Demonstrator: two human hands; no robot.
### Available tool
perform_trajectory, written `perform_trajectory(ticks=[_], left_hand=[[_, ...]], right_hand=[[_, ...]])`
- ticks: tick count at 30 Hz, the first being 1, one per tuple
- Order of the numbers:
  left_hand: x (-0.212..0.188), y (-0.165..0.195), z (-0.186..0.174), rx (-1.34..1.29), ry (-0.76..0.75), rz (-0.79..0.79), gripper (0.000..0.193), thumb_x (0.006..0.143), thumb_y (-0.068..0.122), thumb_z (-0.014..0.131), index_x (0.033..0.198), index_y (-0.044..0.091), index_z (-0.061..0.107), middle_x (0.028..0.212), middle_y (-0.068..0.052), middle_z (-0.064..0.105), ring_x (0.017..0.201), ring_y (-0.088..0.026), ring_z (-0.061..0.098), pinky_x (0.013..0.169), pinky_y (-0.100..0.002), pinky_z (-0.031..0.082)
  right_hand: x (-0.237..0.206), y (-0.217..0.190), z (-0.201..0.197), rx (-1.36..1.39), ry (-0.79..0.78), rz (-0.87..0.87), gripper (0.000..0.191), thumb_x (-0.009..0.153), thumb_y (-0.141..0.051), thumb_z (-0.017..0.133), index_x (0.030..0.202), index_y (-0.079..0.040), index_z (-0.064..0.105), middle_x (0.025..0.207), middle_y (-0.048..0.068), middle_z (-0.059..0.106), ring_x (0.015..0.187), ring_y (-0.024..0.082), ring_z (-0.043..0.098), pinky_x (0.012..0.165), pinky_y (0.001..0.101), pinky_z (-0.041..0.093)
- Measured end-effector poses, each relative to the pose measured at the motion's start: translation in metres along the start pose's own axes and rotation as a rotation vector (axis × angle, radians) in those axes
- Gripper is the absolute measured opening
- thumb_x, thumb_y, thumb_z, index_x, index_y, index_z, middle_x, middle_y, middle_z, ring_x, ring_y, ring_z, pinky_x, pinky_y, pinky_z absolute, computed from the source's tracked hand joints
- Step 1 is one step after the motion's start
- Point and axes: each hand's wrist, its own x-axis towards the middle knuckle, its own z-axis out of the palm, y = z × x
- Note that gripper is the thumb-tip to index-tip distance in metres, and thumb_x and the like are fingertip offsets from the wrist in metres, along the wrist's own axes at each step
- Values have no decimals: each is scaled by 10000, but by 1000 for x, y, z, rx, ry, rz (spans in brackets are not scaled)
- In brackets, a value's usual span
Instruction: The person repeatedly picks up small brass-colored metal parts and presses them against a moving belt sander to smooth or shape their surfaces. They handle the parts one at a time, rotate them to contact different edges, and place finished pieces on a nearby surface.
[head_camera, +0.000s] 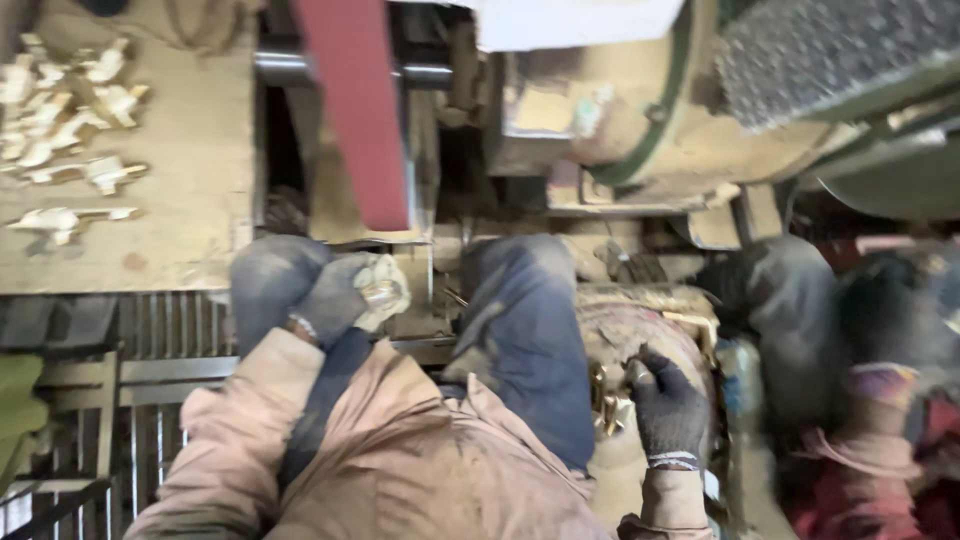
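Left hand: the gloved left hand (345, 293) is being rested on the left knee, fingers curled around a small shiny metal piece (381, 293) that is being gripped against a pale rag.
Right hand: the dark-gloved right hand (665, 405) is being held low beside the right thigh, fingers bent and pinching a small brass-coloured part (634, 372); the picture is blurred, so the grip is not being shown sharply.
Brass parts: a heap of brass-coloured fittings (607, 405) is being kept in a worn round basket (640, 325), just under the right hand.
Belt: a red sanding belt (360, 110) is being shown running down at a tilt in front of the knees, above the left hand.
Bench: a dusty wooden board (190, 150) is being seen at upper left, with pale cast pieces (60, 100) scattered over it.
Machine: a big round drum (680, 110), coated in dust, is being seen at upper right.
Neighbour: another person (870, 380) in dark clothing is being seen at the right edge.
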Motion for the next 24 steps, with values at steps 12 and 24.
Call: perform_trajectory(ticks=[12,24], left_hand=[[-33,54,-30,-708,174,302,184,925,-65,726,1063,13,632,1009,-75,663,962,-192,682,889,-361,614],[-72,43,-199,-228,915,379,236,867,-58,711,1056,52,623,988,-5,670,917,-124,644,834,-315,584]], right_hand=[[18,-184,116,-196,-292,-882,219,785,-247,811,966,-125,792,912,126,755,851,320,720,753,416,559],[18,-195,134,-134,-232,-935,246,792,-219,814,1011,-111,776,911,136,724,821,323,696,750,416,553]])
